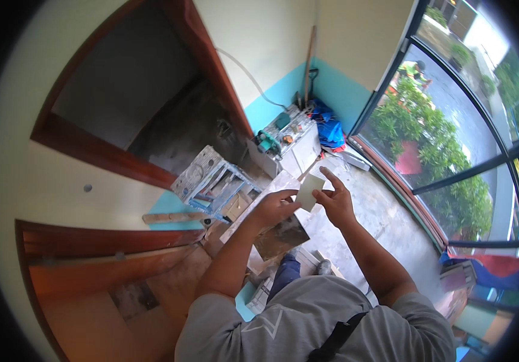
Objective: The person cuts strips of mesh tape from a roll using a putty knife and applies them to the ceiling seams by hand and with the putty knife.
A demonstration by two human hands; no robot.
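Note:
A small pale, greenish-white rectangular piece (311, 192), thin and flat, is held up in front of my chest. Its material is too unclear to name. My left hand (275, 209) grips its left edge between thumb and fingers. On the other side my right hand (335, 202) pinches the right edge, thumb on the face, with the forefinger stretched up past it. Beneath my hands lies a brown, smeared flat panel (282, 237), close to a long whitish board (259, 202). Whether the panel rests on the board I cannot tell.
A paint-spattered step stool (208, 181) stands to the left. Ahead, a white cabinet (299, 148) carries a green power tool (267, 142) and other items. Blue sheeting (330, 130) lies in the corner. Glass panes (434, 139) line the right; outside, a person (414, 71) is beyond the shrubs.

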